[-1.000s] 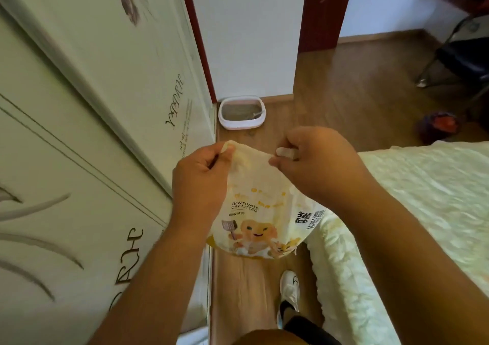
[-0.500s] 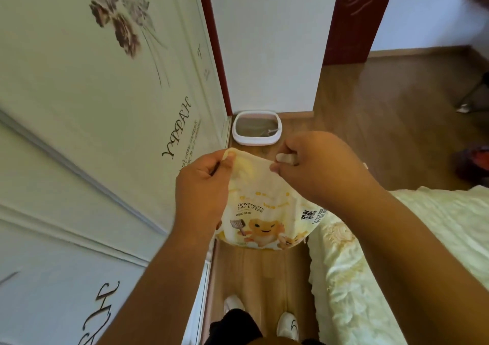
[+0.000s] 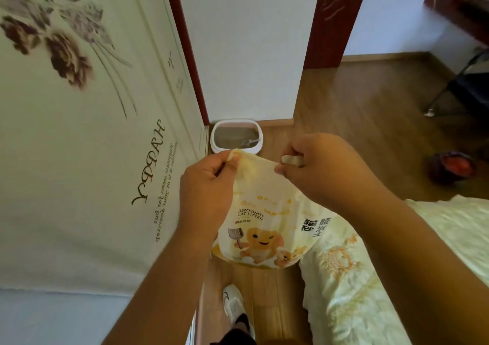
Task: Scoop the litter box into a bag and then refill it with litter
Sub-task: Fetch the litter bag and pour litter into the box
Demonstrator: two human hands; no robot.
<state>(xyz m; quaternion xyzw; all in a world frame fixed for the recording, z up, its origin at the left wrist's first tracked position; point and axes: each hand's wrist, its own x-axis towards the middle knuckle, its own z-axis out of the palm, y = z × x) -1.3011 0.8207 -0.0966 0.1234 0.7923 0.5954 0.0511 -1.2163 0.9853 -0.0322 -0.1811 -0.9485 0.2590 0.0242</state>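
Observation:
A yellow-and-white bag of bentonite cat litter point(image 3: 264, 220) hangs in front of me above the floor. My left hand point(image 3: 206, 188) pinches its top left corner. My right hand point(image 3: 317, 170) pinches the top right edge and also holds a small pale strip, apparently torn from the bag. The white litter box point(image 3: 236, 136) sits on the floor ahead, against the wall in the corner, with grey litter and a grey scoop point(image 3: 250, 143) inside it.
A wardrobe door with flower prints point(image 3: 92, 133) runs along the left. A bed with a pale embroidered cover point(image 3: 370, 278) stands on the right, leaving a narrow strip of wooden floor. A chair leg point(image 3: 447, 93) and a dark red object point(image 3: 452, 166) lie farther right.
I have walked forward along the gap, so the litter box is nearer. Both hands keep the same hold on the bag's top.

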